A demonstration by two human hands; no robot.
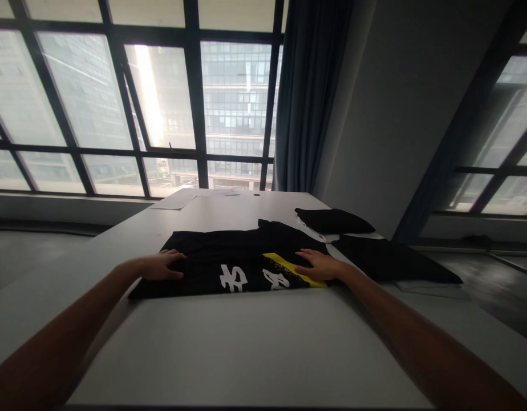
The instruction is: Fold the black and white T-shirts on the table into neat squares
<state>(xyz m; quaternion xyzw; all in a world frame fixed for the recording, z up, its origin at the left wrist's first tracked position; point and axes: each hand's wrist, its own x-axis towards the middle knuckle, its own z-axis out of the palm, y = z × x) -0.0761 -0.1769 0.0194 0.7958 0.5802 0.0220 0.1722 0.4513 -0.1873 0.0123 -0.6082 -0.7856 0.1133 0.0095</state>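
A black T-shirt (pixel 229 257) with white characters and a yellow patch lies partly folded on the grey table (pixel 229 342). My left hand (pixel 163 265) rests on the shirt's left edge, fingers stretched out and slightly curled. My right hand (pixel 317 264) lies flat on the shirt's right side, fingers spread over the yellow patch. Neither hand grips the cloth.
A folded black garment (pixel 334 220) sits at the back right of the table. Another black cloth (pixel 392 260) lies to the right of the shirt. Sheets of paper (pixel 182 198) lie at the far edge by the window. A blue curtain (pixel 308 97) hangs behind.
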